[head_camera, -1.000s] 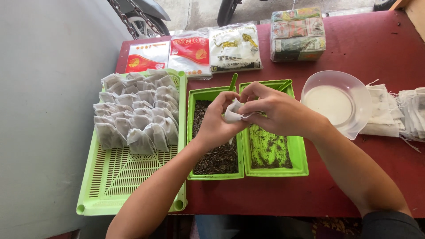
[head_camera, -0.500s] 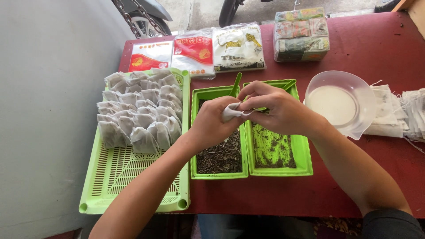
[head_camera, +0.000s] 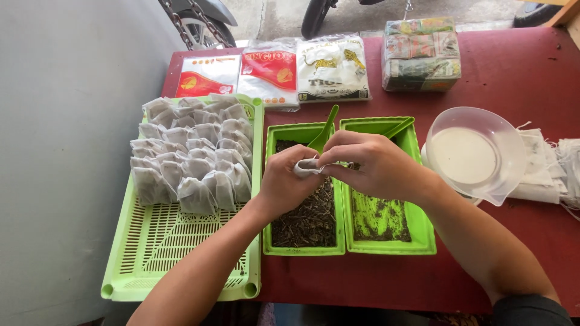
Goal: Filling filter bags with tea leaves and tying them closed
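Both hands meet on a small white cloth pouch (head_camera: 306, 167), pinched between them above the middle of the table: the left hand (head_camera: 287, 184) is curled closed around its lower left part, and the right hand (head_camera: 368, 164) is closed on its top edge with the fingertips, the two hands touching each other at the pouch. The pouch hangs just above a small green tray (head_camera: 275, 199) that holds dark, dry, stick-like bits, and a green scoop (head_camera: 324, 134) stands in the far end of that tray, its handle leaning up and away. Touching this tray on the right is a second green tray (head_camera: 423, 235), nearly bare, with a few dark crumbs on its floor and another green handle (head_camera: 400, 127) resting at its far corner. Left of both lies a larger light-green slatted basket tray (head_camera: 175, 253); its far half is packed with rows of filled white pouches (head_camera: 193, 157), its near half shows bare slats. Right of the trays sits a clear plastic bowl (head_camera: 477, 154), tilted, over a stack of flat white empty bags (head_camera: 541, 172). Along the far edge of the dark red table (head_camera: 513, 72) lie three flat printed packets (head_camera: 272, 72) side by side and a wrapped colourful bundle (head_camera: 421, 54)
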